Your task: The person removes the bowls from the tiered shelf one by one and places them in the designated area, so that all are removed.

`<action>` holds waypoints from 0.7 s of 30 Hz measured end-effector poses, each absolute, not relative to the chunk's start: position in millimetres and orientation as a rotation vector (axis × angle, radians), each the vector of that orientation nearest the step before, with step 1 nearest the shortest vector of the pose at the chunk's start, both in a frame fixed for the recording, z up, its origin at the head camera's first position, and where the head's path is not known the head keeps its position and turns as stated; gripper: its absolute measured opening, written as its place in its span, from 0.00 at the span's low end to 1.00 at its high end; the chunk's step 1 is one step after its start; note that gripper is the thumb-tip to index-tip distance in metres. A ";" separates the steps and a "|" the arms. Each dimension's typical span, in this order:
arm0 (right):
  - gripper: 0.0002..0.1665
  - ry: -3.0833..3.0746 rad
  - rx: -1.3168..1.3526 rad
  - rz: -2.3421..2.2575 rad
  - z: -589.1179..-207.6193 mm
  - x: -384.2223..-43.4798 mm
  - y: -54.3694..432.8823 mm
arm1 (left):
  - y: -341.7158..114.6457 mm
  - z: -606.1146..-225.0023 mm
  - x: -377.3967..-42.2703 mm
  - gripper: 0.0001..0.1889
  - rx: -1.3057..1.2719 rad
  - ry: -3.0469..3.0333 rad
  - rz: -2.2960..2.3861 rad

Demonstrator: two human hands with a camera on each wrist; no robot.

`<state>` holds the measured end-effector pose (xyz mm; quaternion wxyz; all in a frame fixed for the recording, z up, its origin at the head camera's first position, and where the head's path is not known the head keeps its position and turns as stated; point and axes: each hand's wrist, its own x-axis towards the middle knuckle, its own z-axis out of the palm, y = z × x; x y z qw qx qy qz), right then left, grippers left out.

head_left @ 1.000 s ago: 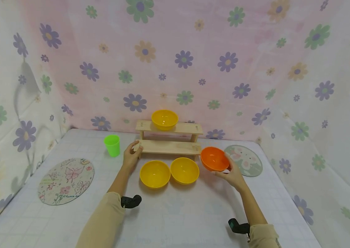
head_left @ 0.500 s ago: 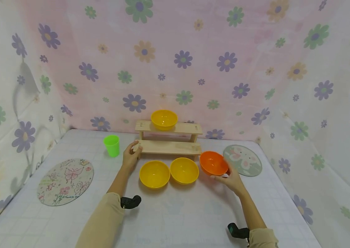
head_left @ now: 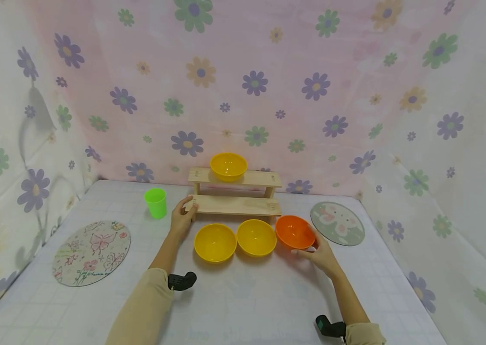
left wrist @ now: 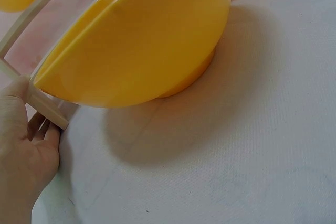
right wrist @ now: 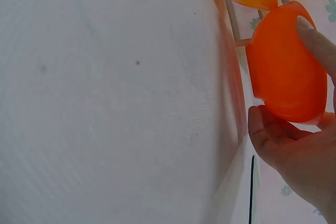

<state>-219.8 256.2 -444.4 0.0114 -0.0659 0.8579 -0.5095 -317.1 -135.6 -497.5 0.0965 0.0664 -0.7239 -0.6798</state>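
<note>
Nearest on a white table [head_left: 243, 297], a round butterfly mat [head_left: 92, 253] lies at nine o'clock from two side-by-side yellow bowls [head_left: 215, 243]. At three o'clock from the pair, just beside them, is an orange bowl [head_left: 293, 232] — its right side gripped by the right hand [head_left: 322, 255], thumb and bent fingers spread around it. A pale green mat [head_left: 338, 224] lies beyond, also at three o'clock. At ten o'clock, the left hand [head_left: 180, 221] pinches the left end of a two-step wooden shelf [head_left: 234, 205], thumb and fingers nearly together. A green cup [head_left: 155, 203] stands near that hand. At twelve o'clock, the upper step holds another yellow bowl [head_left: 228, 167].
</note>
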 end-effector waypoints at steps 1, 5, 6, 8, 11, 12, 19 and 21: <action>0.53 2.678 -0.206 -1.588 -442.3 -217.7 255.1 | -135.6 -497.3 -317.1 0.24 0.192 -2.141 -2.016; 0.53 2.695 -0.222 -1.569 -447.6 -216.5 257.4 | -134.7 -482.9 -308.3 0.25 0.167 -2.139 -2.051; 0.53 2.701 -0.228 -1.562 -449.3 -216.6 258.3 | -134.1 -478.0 -304.8 0.24 0.161 -2.138 -2.059; 0.54 2.711 -0.231 -1.551 -456.0 -219.0 261.8 | -133.1 -468.5 -298.5 0.24 0.154 -2.142 -2.072; 0.55 2.717 -0.217 -1.545 -467.6 -224.5 267.6 | -133.4 -466.4 -297.2 0.24 0.150 -2.140 -2.078; 0.55 2.718 -0.218 -1.548 -472.8 -227.4 270.3 | -134.4 -469.1 -299.6 0.24 0.149 -2.135 -2.089; 0.57 2.720 -0.227 -1.546 -484.6 -231.6 276.3 | -137.3 -493.1 -315.3 0.25 0.165 -2.131 -2.082; 0.56 2.719 -0.230 -1.540 -484.6 -231.1 276.8 | -136.5 -496.5 -317.2 0.25 0.174 -2.138 -2.061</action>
